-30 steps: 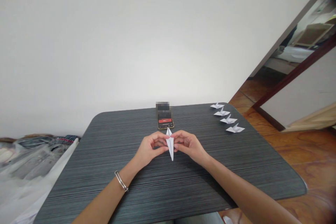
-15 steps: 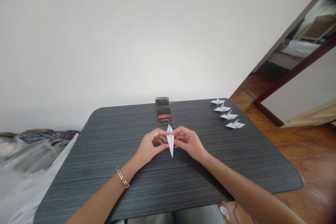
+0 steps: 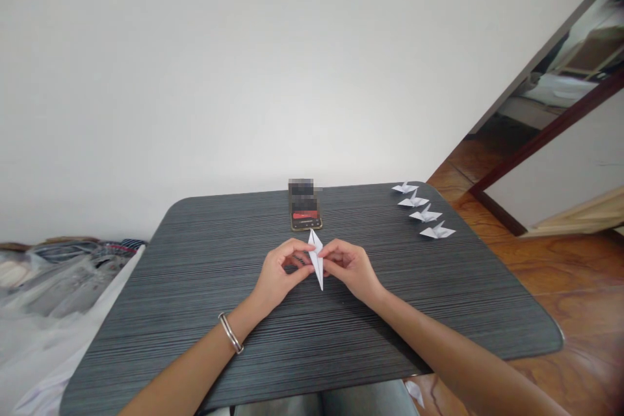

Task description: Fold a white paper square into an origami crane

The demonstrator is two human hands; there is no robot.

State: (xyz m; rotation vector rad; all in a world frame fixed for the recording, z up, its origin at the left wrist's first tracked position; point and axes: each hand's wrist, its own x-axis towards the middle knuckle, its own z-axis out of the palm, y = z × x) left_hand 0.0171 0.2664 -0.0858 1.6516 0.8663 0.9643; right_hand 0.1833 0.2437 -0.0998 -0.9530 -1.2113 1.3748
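A narrow, diamond-shaped piece of folded white paper [image 3: 317, 268] is held above the middle of the dark table, its long points facing away from me and toward me. My left hand [image 3: 285, 266] pinches its left edge between thumb and fingers. On the opposite edge, my right hand [image 3: 351, 266] has thumb and forefinger closed on the paper. The other fingers of both hands curl partly behind it and are partly hidden. A silver bangle [image 3: 230, 333] circles my left wrist.
A phone [image 3: 306, 222] leans near the table's [image 3: 209, 240] far edge, just beyond the paper. Several folded paper cranes [image 3: 425, 215] stand in a row at the far right. Clothes in plastic [image 3: 63, 279] lie left of the table. A white scrap [image 3: 415, 392] is below the front edge.
The folded paper has tilted slightly, its far point shifting left and its near point right. Both hands keep their pinch in nearly the same place.
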